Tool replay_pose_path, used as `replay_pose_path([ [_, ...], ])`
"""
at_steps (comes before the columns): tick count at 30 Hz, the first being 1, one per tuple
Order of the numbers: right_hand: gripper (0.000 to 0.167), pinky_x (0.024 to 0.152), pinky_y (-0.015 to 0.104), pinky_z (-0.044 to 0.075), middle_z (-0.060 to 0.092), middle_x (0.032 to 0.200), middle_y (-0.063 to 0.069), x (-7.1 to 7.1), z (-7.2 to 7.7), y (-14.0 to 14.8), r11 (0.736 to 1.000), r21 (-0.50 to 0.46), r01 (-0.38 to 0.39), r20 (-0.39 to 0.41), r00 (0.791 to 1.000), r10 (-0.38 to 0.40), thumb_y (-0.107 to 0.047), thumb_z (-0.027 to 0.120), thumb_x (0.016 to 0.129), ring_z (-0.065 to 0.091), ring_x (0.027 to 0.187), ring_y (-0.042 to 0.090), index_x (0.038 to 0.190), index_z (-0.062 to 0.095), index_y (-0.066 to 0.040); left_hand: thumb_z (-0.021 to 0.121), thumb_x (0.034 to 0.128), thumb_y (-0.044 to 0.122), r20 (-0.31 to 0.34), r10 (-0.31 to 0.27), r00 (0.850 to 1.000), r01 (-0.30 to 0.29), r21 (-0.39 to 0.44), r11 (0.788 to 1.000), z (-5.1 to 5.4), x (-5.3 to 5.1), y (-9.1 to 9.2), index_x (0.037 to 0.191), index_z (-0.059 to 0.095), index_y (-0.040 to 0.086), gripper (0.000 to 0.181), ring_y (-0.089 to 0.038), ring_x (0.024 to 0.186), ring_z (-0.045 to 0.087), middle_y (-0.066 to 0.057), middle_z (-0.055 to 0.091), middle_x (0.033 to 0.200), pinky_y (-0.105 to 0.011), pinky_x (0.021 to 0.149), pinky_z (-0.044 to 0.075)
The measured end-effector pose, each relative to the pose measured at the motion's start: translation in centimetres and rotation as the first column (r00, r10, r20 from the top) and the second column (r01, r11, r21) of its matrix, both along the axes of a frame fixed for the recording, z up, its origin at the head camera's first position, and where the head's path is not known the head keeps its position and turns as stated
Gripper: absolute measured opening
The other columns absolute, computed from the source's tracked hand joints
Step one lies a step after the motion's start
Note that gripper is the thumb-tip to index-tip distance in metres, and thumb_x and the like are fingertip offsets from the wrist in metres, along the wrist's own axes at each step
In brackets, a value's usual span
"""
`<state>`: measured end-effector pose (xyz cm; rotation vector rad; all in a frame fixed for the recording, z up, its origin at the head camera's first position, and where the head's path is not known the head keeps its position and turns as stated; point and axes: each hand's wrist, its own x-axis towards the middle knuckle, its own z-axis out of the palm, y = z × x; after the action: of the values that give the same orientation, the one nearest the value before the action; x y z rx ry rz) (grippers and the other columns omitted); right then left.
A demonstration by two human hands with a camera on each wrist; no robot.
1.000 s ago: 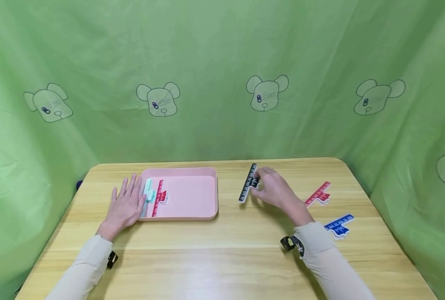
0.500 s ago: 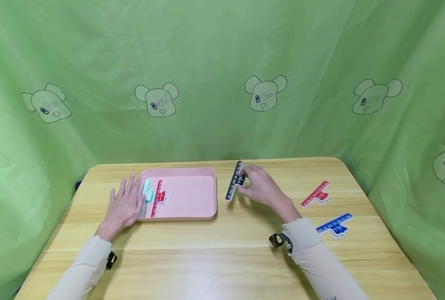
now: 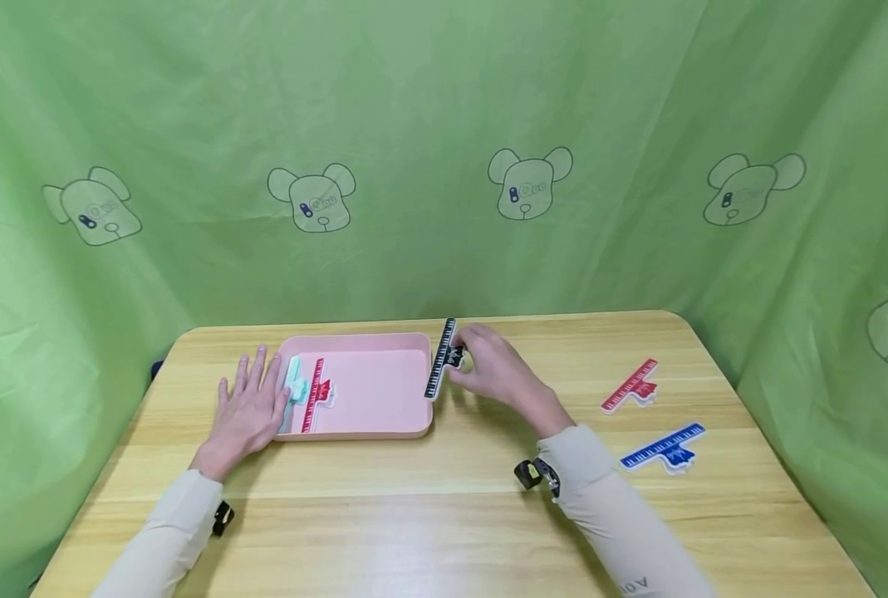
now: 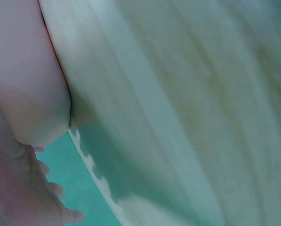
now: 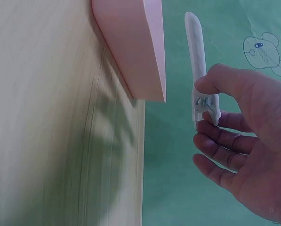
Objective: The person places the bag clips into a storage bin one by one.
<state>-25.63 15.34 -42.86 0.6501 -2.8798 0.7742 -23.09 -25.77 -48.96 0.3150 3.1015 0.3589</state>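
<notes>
My right hand (image 3: 499,370) pinches a black clip with a piano-key pattern (image 3: 441,359) by its handle, holding it raised beside the right rim of the pink tray (image 3: 384,434). The right wrist view shows the clip's white edge and spring (image 5: 204,101) between thumb and fingers. On the tray's left side lies my left hand (image 3: 245,411), fingers straight and spread, touching the rim. Inside the tray, a mint-green clip (image 3: 296,389) is nearest that hand, partly covered by it. A red clip (image 3: 316,397) lies just right of the mint one.
To the right on the wooden table (image 3: 384,531) lie another red clip (image 3: 630,388) and a blue clip (image 3: 664,448). A green curtain (image 3: 429,266) with printed bear heads hangs behind the table and along its sides.
My right hand has carried the black clip leftward across the table to the tray's right edge. The left hand has stayed in place on the tray.
</notes>
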Motion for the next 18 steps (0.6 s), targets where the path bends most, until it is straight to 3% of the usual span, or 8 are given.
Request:
replay_pose_path([
  [18,0.041,0.101,0.039,0.054,0.064,0.123,0.009,-0.3,0.1,-2.9,0.999,0.022,-0.044,0.027,0.999,0.044,-0.025,0.081,0.087,0.061,0.112,0.025,0.120,0.066,-0.004,0.029,0.1107,0.036,-0.046,-0.003,0.999,0.002,-0.018,1.000,-0.2,0.0,0.0,0.163,0.015,0.003,0.064,-0.056,0.150,0.008,-0.024,-0.001,0.169,-0.080,0.113,0.001],
])
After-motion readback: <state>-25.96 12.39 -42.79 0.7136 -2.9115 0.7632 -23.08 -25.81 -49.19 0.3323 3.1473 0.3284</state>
